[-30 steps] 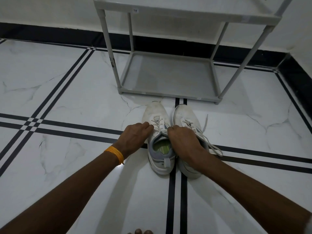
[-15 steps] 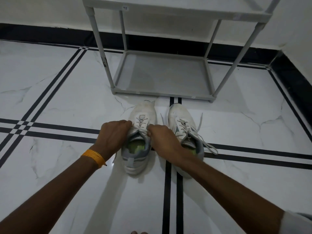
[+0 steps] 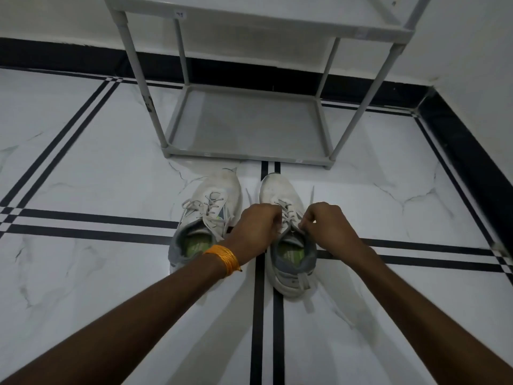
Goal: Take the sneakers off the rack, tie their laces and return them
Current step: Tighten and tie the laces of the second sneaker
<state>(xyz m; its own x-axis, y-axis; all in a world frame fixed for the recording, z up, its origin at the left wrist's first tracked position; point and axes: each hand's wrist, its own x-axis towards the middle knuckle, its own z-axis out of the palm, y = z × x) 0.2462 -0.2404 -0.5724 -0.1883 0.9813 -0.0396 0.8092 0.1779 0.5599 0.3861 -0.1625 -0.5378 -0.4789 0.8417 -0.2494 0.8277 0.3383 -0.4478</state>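
Note:
Two white sneakers with grey collars and green insoles stand side by side on the floor, toes toward the rack. The left sneaker has loose laces lying across its tongue. Both my hands are at the right sneaker. My left hand, with an orange band on the wrist, pinches its lace on the left side of the tongue. On the other side, my right hand pinches the lace at the top eyelets. One lace end trails on the floor to the right of the shoe.
The grey shoe rack stands just beyond the sneakers against the wall, its bottom shelf bare. The floor is white marble with black stripes. A black skirting runs along the walls, which meet in a corner at the right.
My hands have left the left sneaker and shifted right onto the right sneaker's laces. The left sneaker now stands apart from the right one, with its laces loose.

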